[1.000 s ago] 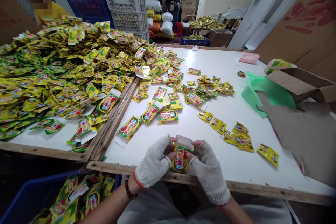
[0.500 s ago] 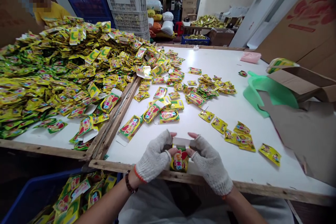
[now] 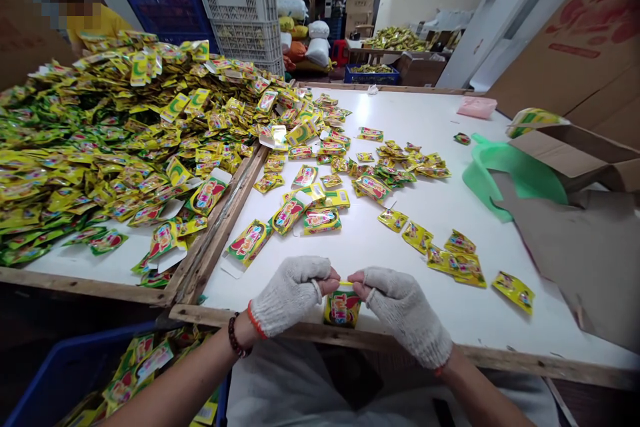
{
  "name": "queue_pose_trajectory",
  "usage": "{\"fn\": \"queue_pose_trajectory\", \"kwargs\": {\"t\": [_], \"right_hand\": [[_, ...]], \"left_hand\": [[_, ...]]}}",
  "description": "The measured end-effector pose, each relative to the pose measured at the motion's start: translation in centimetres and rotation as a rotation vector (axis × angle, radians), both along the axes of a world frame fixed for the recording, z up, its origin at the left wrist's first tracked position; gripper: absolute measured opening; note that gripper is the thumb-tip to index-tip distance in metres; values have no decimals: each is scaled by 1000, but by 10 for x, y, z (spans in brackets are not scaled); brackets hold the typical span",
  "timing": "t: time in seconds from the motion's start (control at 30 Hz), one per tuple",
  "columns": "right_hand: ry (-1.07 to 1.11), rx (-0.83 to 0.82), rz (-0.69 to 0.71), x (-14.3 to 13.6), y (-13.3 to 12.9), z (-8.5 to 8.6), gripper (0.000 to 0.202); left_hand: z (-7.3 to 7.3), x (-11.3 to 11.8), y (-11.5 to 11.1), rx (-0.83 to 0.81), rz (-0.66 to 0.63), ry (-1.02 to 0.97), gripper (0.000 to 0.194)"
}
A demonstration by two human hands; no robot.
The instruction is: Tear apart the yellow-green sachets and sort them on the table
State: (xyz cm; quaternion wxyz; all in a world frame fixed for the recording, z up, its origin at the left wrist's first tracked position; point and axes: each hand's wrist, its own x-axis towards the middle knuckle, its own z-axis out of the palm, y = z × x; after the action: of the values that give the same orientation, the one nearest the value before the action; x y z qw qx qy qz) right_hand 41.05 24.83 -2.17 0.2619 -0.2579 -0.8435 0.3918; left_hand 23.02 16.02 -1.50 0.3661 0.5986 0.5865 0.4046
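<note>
Gloved left hand (image 3: 293, 293) and right hand (image 3: 400, 310) pinching the top of a small yellow box (image 3: 341, 307), at the white table's (image 3: 450, 120) near edge, loose sachets (image 3: 440, 257) beyond

Both gloved hands meet at six o'clock, left hand (image 3: 290, 295) and right hand (image 3: 400, 310) curled, bare fingertips (image 3: 333, 286) pinched together, forearms angling inward.

Bright, even overhead light; glare on the white bench (image 3: 400, 113); soft shadows; wide-angle bending at edges; far background slightly soft.
</note>
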Motion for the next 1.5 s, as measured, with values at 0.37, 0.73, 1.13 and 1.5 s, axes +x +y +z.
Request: {"fn": "queue_pose_trajectory", "kwargs": {"t": [0.37, 0.73, 1.13, 1.5], "right_hand": [[-54, 851, 288, 26, -13, -3, 34], [204, -611, -132, -24, -26, -8, 28], [251, -422, -242, -34, -10, -25, 21], [292, -473, -214, -14, -7, -34, 32]], "left_hand": [[-11, 1, -33, 461, -297, 771, 15], [14, -73, 43, 1, 514, 523, 26], [-13, -55, 40, -83, 379, 132, 19], [-36, 12, -5, 6, 273, -115, 39]]}}
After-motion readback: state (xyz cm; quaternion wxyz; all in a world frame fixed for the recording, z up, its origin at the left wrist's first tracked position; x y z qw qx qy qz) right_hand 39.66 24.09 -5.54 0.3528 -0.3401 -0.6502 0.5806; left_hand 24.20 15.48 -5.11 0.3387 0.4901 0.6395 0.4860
